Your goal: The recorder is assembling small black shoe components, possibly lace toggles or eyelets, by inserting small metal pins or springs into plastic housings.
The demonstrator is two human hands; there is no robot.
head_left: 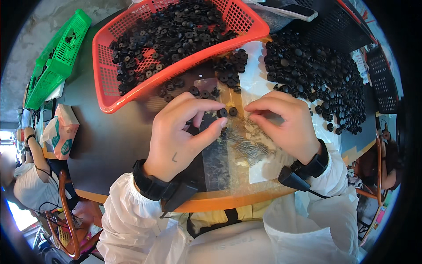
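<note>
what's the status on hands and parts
Left hand pinching a black disc. Right hand by loose metal pins, grip unclear. Red basket beyond the hands, apparently not blocking.

Table (110, 149): basket (103, 75) far, centre to left; discs (176, 35) in it, more spilled along its near side. Caps (303, 66) heaped right of basket, partly on sheet (252, 81). Phone (303, 12) far, beyond caps. Tissue box (67, 132) at left edge; crate (66, 57) farther off behind it. Left hand (173, 132) near side of basket, one disc between thumb and finger; right hand (290, 125) near side of caps. Pins (252, 145) between hands, toward near edge.
</note>
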